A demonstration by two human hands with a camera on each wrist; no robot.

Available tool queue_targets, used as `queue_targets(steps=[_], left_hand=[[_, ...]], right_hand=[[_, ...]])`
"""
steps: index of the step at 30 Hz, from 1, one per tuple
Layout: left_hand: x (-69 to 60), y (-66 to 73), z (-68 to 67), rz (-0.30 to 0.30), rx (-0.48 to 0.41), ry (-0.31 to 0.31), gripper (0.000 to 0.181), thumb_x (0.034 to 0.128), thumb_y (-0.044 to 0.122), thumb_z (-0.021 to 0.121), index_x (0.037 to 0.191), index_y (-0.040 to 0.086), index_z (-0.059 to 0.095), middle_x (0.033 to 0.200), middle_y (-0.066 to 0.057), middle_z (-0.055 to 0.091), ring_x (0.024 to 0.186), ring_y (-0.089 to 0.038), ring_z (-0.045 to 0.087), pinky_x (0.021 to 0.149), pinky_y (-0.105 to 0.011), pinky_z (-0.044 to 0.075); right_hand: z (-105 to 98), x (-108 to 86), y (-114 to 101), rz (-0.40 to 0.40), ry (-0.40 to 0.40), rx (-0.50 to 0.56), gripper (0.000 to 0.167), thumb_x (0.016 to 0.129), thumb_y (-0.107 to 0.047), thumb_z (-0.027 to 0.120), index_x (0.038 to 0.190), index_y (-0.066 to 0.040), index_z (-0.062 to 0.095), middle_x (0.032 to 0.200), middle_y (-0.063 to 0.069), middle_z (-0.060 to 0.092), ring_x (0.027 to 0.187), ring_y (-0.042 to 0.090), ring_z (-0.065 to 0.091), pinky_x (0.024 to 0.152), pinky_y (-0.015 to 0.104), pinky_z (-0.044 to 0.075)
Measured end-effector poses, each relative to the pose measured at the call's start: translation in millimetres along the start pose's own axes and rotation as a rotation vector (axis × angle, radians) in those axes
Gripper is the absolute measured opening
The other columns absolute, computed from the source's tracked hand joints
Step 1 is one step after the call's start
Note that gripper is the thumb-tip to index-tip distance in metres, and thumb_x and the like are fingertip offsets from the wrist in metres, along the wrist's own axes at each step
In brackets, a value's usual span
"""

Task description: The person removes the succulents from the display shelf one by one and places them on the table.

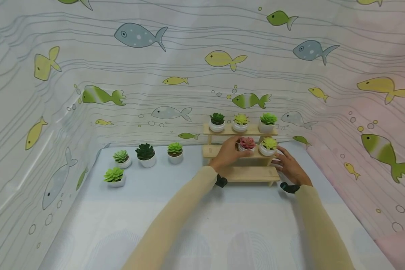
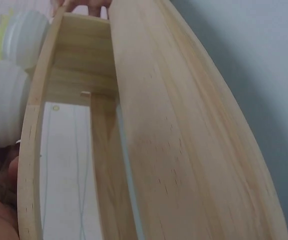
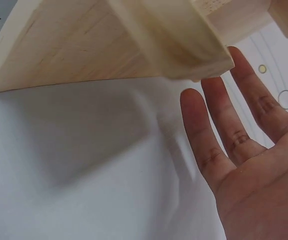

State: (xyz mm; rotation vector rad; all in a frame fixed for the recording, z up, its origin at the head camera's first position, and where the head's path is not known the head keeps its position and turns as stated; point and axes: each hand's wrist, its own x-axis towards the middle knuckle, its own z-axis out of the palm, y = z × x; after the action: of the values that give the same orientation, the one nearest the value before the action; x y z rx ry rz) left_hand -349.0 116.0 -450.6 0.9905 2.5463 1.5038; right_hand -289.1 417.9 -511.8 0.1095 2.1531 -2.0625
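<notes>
My left hand [image 1: 227, 152] grips a small white pot with a red succulent [image 1: 247, 143] on the middle step of a three-tier wooden stand [image 1: 249, 173]. In the left wrist view its white ribbed pot [image 2: 6, 105] is beside the step edge, only part of the hand showing. Right of it on the same step is a yellow-green succulent [image 1: 269, 144]. My right hand [image 1: 291, 168] is at the stand's right end. In the right wrist view its fingers [image 3: 196, 117] extend fairly straight beside the wooden end, fingertips at or very near it.
On the top step are a dark green succulent [image 1: 217, 120], a yellow one [image 1: 240, 121] and a bright green one [image 1: 268, 121]. Several more potted succulents, one dark green [image 1: 146, 153], stand on the table at left. A fish-patterned sheet [image 1: 138, 78] rises behind.
</notes>
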Motion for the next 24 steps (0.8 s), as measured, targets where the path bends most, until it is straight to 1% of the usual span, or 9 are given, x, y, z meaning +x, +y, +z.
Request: queue_targets(steps=[3,8,12,16,20,22,24], left_hand=[[0.0,-0.5,-0.4,0.002,-0.009,0.013,0.045,0.089,0.035,0.084,0.123,0.013,0.063,0.1,0.001,0.06,0.083,-0.014,0.052,0.068,-0.024,0.043],[-2.2,-0.3,-1.7,0.005,-0.017,0.028,0.042,0.0884,0.031,0.085,0.121,0.013,0.064,0.096,0.0,0.059,0.078,-0.014,0.05,0.064,-0.024,0.041],[-4.1,-2.5,-2.9,0.019,-0.025,0.042,0.042,0.087,0.031,0.086,0.118,0.014,0.064,0.096,0.0,0.06,0.077,-0.013,0.05,0.063,-0.024,0.041],[-6.6,-5.7,-6.3,0.035,-0.03,0.054,0.041,0.0866,0.033,0.086,0.117,0.014,0.066,0.098,0.001,0.062,0.079,-0.014,0.051,0.065,-0.025,0.042],[-10.3,-8.0,-12.8,0.038,-0.013,0.07,0.047,0.0868,0.037,0.085,0.123,0.014,0.066,0.102,0.002,0.063,0.083,-0.016,0.055,0.068,-0.025,0.045],[-12.3,-8.4,-16.9,0.045,-0.006,0.078,0.05,0.0871,0.037,0.085,0.128,0.014,0.066,0.108,0.002,0.065,0.089,-0.015,0.057,0.072,-0.026,0.047],[-14.7,-8.8,-21.4,0.053,-0.008,0.084,0.051,0.087,0.035,0.085,0.129,0.013,0.066,0.114,0.001,0.066,0.093,-0.015,0.058,0.077,-0.026,0.05]], right_hand=[[1,1.0,1,0.001,0.0,0.01,0.068,0.108,-0.045,0.052,0.164,-0.033,0.016,0.162,0.011,0.023,0.127,0.023,0.047,0.104,0.039,0.041],[1,2.0,3,0.001,-0.015,0.029,0.067,0.108,-0.044,0.052,0.164,-0.034,0.016,0.16,0.009,0.026,0.127,0.022,0.047,0.099,0.032,0.044],[2,2.2,3,0.001,-0.019,0.039,0.068,0.108,-0.043,0.052,0.164,-0.034,0.015,0.16,0.009,0.025,0.129,0.023,0.045,0.098,0.032,0.045],[3,2.0,3,0.005,-0.008,0.028,0.071,0.107,-0.045,0.053,0.165,-0.033,0.014,0.163,0.011,0.022,0.13,0.025,0.043,0.102,0.036,0.041],[3,1.1,2,0.005,-0.005,0.018,0.072,0.107,-0.047,0.053,0.165,-0.034,0.013,0.165,0.012,0.018,0.132,0.026,0.041,0.106,0.039,0.039],[3,-0.3,2,0.003,-0.003,0.017,0.072,0.107,-0.047,0.052,0.165,-0.033,0.013,0.165,0.012,0.018,0.132,0.026,0.041,0.106,0.039,0.039],[3,-1.8,1,0.0,0.0,0.021,0.071,0.107,-0.047,0.052,0.165,-0.033,0.012,0.165,0.012,0.018,0.131,0.025,0.041,0.106,0.039,0.039]])
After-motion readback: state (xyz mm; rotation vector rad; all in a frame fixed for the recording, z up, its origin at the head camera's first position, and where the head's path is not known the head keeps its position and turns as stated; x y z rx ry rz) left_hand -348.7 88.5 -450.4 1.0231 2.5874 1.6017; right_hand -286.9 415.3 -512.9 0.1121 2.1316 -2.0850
